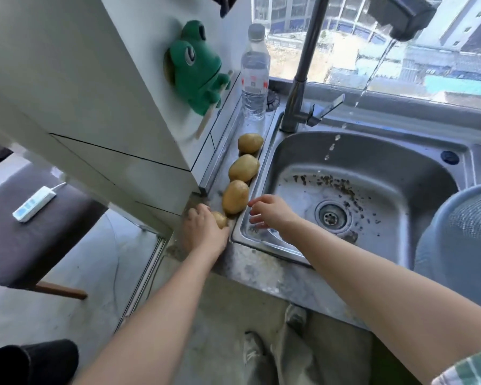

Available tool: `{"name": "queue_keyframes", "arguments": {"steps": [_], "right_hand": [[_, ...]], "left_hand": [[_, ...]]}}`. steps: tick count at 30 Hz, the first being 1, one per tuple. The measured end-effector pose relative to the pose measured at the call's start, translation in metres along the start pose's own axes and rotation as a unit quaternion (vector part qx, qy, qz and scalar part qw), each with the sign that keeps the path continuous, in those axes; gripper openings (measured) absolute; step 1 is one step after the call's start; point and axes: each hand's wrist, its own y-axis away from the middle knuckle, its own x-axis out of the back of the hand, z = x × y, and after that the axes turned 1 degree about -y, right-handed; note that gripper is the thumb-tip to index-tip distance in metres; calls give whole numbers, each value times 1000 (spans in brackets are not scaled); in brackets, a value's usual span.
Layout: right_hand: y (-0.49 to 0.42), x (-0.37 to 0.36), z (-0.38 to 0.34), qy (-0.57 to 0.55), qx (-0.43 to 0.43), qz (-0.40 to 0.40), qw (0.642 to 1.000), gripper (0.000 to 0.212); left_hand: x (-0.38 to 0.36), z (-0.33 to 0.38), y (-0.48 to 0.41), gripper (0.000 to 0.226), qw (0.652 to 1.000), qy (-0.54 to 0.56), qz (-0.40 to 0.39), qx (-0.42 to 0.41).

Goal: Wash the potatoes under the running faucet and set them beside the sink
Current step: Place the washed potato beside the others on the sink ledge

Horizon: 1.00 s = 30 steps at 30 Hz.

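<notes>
Head view: left hand (206, 229) grips a small potato (220, 219) on the surface (261, 270). Right hand (270, 212), loose and empty, hovers just right over the sink (278, 251) corner. Beyond both, three potatoes (243, 168) line up; the faucet (306, 65) runs farther right. Probably the last set-down; next, let go gently.
</notes>
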Motion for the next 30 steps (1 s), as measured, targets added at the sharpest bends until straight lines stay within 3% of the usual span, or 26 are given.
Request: {"name": "queue_keyframes", "arguments": {"steps": [4, 7, 9, 14, 19, 27, 30], "right_hand": [[4, 5, 2, -11, 6, -2, 1000, 22], [3, 16, -2, -9, 8, 11, 1000, 27], [0, 27, -8, -6, 3, 22, 1000, 30], [-11, 68, -24, 2, 13, 55, 998, 27], [-30, 125, -41, -28, 19, 83, 996, 19], [-68, 183, -84, -32, 52, 106, 993, 13], [-92, 192, -97, -16, 43, 117, 992, 43]], "left_hand": [[10, 7, 7, 65, 998, -33, 39, -43], [22, 23, 10, 34, 978, 64, 154, -125], [28, 42, 10, 19, 964, 117, 167, -172], [20, 99, -6, 13, 962, 164, 89, -199], [4, 153, -35, 15, 972, 177, -14, -155], [4, 221, -96, 45, 982, 152, -78, -86], [7, 236, -116, 55, 983, 145, -81, -80]]}}
